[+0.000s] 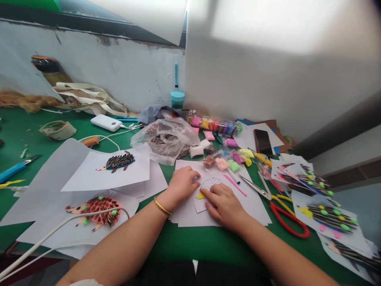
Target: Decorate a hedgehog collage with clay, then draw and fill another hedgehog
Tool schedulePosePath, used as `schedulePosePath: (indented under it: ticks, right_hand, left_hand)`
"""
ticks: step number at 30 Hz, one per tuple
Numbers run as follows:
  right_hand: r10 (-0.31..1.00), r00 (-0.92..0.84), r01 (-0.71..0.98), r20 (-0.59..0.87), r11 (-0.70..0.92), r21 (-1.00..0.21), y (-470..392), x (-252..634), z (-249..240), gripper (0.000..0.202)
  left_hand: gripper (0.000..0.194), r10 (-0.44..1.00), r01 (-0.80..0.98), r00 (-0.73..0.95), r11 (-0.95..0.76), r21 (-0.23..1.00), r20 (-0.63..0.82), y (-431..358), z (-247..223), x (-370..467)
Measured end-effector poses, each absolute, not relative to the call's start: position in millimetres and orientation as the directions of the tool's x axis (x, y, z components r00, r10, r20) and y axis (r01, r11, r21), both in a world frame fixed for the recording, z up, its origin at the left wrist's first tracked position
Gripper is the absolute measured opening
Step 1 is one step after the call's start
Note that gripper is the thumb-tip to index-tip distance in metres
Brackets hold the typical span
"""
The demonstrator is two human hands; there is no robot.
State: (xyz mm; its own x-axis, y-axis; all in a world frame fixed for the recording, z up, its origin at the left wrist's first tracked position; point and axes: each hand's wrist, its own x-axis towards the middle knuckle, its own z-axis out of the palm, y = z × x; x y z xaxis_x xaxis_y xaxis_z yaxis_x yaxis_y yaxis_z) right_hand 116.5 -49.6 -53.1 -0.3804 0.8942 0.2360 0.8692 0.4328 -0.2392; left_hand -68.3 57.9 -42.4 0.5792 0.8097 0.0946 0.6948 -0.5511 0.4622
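Note:
A small white sheet with a printed hedgehog outline lies on a stack of white paper. Yellow clay covers the pointed snout part of the outline. My right hand rests on the sheet, its index fingertip on the yellow clay and its other fingers partly bent. At the sheet's left edge lies my left hand, thumb and index finger apart, holding nothing visible. A pink modelling tool lies on the paper right of the outline.
Red-handled scissors lie at the right beside finished hedgehog pictures. Colored clay packets and a plastic bag of seeds are behind the paper. At the left are more hedgehog pictures, a white cable and a blue knife.

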Motion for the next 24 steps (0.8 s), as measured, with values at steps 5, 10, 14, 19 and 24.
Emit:
schedulePosePath:
  ticks: [5,10,14,19,24]
  right_hand:
    - [0.909,-0.348,0.885,0.229,0.399,-0.24,-49.2,116.8,-52.4,0.041]
    - [0.922,-0.321,0.881,0.215,0.374,-0.288,-47.9,118.2,-53.4,0.04]
    - [0.93,-0.294,0.878,0.22,0.354,-0.322,-47.0,120.6,-54.1,0.04]
    - [0.922,-0.289,0.848,0.258,0.371,-0.379,-46.7,122.9,-53.6,0.039]
    - [0.925,-0.308,0.851,0.224,0.373,-0.371,-46.3,120.5,-52.4,0.035]
  left_hand:
    - [0.024,0.812,0.701,0.579,-0.544,0.461,0.078,57.3,-41.1,-68.1]
    - [0.024,0.808,0.698,0.584,-0.549,0.46,0.078,58.0,-40.5,-68.0]
    - [0.025,0.812,0.704,0.58,-0.542,0.459,0.07,58.2,-41.2,-67.8]
    - [0.024,0.809,0.701,0.581,-0.552,0.452,0.088,58.2,-43.1,-67.7]
    - [0.024,0.808,0.694,0.58,-0.558,0.454,0.107,58.0,-44.7,-68.3]
